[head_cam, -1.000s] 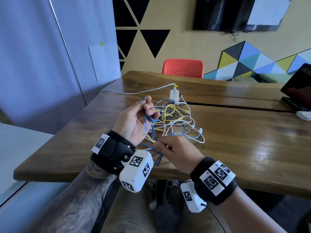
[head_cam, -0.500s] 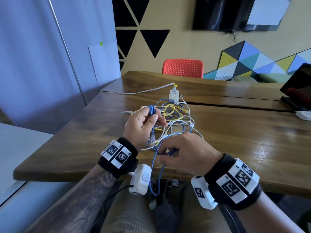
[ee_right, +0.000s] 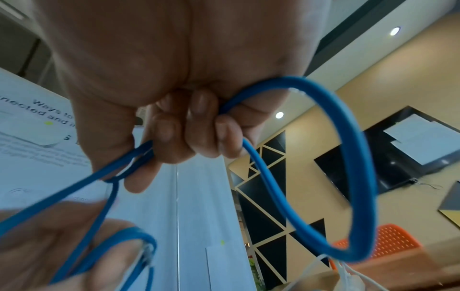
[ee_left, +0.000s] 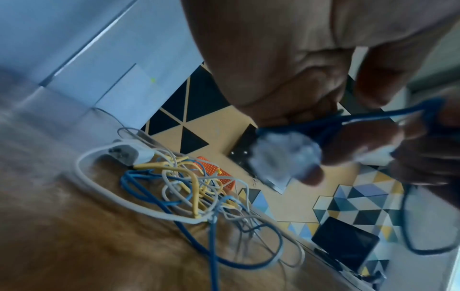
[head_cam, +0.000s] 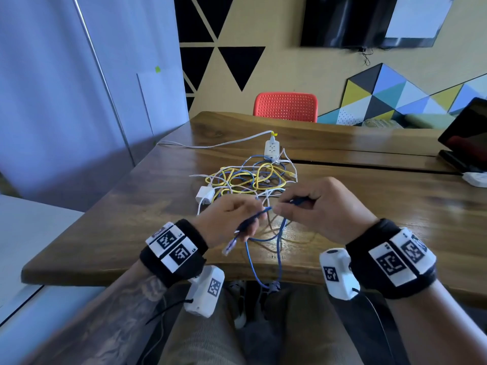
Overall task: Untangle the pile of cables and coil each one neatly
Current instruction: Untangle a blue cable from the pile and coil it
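Note:
A blue cable [head_cam: 279, 241] is held up over the table's near edge between both hands. My left hand [head_cam: 232, 222] grips folded strands of it [ee_left: 368, 120], and a clear plug [head_cam: 228, 247] dangles below that hand. My right hand [head_cam: 313, 206] has its fingers curled round the same cable [ee_right: 348, 149], with a loop hanging beside the palm. Long loops droop past the table edge toward my lap. Behind the hands lies the tangled pile [head_cam: 250, 177] of yellow, blue and white cables [ee_left: 189, 189].
A white charger brick [head_cam: 204, 195] lies at the pile's left. A white power strip [head_cam: 272, 148] with its cord sits behind the pile on the wooden table [head_cam: 382, 196]. A red chair [head_cam: 286, 106] stands at the far side, a dark tablet [head_cam: 466, 138] at the right.
Both hands drew back from the pile toward the near edge and lifted the blue cable. The right hand moved right, and the left hand went from the pile top to gripping folded strands.

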Motion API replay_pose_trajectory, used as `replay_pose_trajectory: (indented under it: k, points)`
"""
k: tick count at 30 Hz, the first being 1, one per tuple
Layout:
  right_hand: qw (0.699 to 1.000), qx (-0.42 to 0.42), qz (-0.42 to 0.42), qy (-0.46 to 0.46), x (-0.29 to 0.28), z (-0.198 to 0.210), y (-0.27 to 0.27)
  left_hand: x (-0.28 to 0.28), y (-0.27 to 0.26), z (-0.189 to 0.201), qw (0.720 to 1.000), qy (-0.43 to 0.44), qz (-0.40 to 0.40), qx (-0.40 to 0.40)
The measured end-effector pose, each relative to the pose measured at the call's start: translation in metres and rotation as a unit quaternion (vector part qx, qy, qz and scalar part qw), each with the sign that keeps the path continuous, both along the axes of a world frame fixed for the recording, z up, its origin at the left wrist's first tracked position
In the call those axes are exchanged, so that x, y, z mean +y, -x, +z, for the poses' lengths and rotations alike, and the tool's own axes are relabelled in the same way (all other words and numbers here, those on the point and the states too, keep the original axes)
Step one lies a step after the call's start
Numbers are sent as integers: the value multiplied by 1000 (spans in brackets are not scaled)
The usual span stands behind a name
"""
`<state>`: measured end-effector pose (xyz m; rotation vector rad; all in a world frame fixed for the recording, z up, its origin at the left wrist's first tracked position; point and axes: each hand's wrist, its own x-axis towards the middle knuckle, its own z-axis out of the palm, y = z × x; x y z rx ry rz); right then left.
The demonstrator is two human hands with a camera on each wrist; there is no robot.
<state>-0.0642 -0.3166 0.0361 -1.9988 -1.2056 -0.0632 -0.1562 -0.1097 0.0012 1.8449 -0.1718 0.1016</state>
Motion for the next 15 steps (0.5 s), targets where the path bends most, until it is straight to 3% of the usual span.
replay_pose_trajectory:
  k: [2,5,7,11,15]
  points:
    - [999,29,2,-17,2,-4,-6,-3,2,-1,999,-42,-12,4]
    - [993,109,41,-37,6,-14,-7,0,0,1,991,-117,33,-50]
    - [993,106,50,-6,8,-25,-8,5,0,3,984,-145,65,-85]
    - [999,44,-4,21,9,-43,-10,13,-2,2,971,-190,80,-124]
    - [989,-127,-53,62,13,-41,-6,14,-7,-6,956,-258,80,-114]
